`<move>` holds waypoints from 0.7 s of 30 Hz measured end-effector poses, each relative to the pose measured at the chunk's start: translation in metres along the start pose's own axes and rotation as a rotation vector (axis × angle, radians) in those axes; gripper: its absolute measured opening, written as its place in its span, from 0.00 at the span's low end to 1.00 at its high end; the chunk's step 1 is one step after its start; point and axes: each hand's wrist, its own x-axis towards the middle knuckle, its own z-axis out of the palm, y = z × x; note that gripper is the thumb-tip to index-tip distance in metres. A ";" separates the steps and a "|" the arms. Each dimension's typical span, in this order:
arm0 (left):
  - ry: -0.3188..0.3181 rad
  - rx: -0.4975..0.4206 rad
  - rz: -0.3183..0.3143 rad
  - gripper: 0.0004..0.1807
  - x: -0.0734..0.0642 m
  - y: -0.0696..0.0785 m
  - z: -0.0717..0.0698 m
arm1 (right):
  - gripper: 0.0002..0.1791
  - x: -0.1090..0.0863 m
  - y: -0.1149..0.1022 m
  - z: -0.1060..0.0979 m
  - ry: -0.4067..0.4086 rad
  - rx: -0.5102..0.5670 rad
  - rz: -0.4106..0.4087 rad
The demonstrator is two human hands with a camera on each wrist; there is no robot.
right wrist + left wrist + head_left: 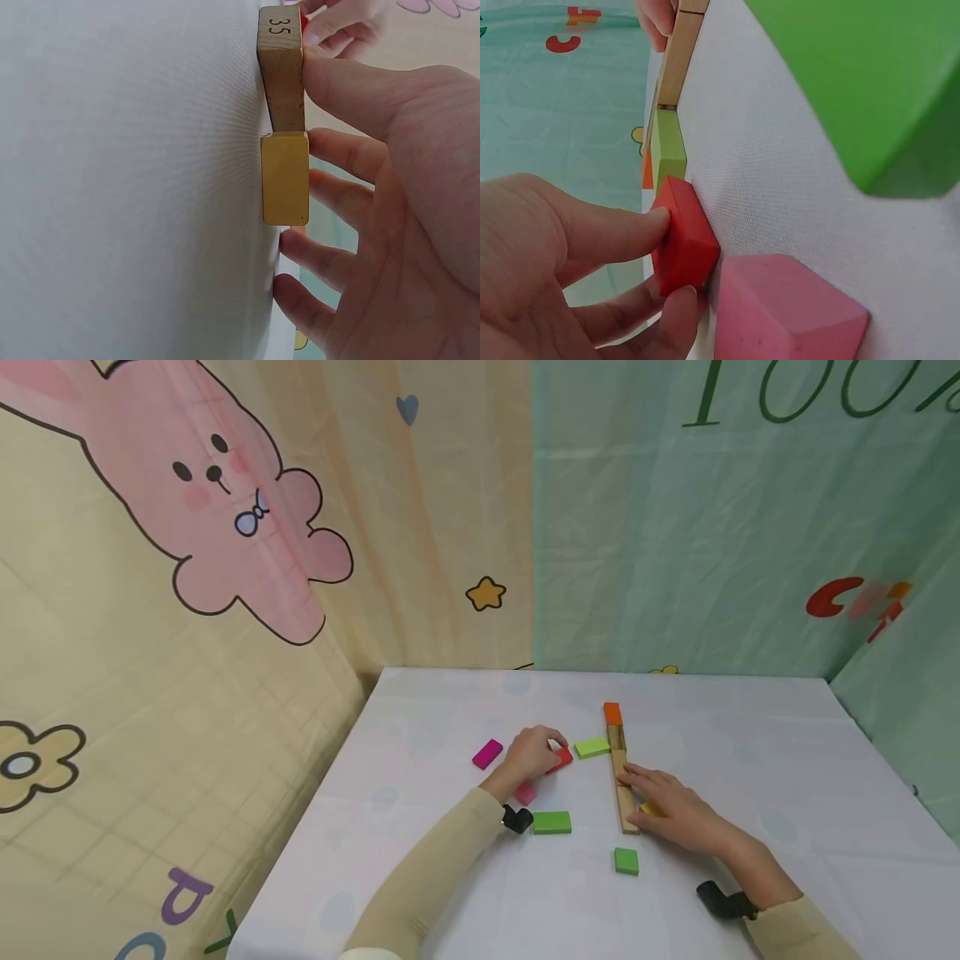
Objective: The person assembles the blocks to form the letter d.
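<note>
My left hand point(531, 752) pinches a red block point(686, 236) between thumb and fingers, low over the white table. Right beyond the red block is a lime-green block point(592, 747), its far end against a line of plain wooden blocks point(627, 810). An orange block point(612, 713) caps that line's far end. My right hand point(678, 810) lies along the line's right side with fingers extended. In the right wrist view its thumb touches the wooden block marked 35 point(280, 30), and its fingers reach over a yellow block point(285, 180) beside the line.
Around the left hand lie a magenta block point(487, 754), a pink block point(525, 792) and a long green block point(552, 822). A small green block point(626, 861) sits near the line's close end. Printed curtains point(450, 510) hang behind and beside the white table point(750, 735).
</note>
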 end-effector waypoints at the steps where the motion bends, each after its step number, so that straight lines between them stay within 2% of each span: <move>1: 0.003 0.003 -0.014 0.15 0.000 0.001 -0.001 | 0.40 0.000 0.000 0.000 0.003 -0.001 -0.006; 7: -0.008 -0.009 -0.072 0.13 0.002 0.003 -0.003 | 0.40 0.002 0.001 -0.001 0.006 0.004 -0.026; 15: -0.025 -0.077 -0.062 0.13 0.005 0.003 0.000 | 0.40 0.003 0.003 -0.002 0.000 -0.013 -0.003; 21: -0.023 -0.082 -0.066 0.12 0.004 0.002 0.004 | 0.40 0.002 0.003 0.000 -0.007 -0.013 0.001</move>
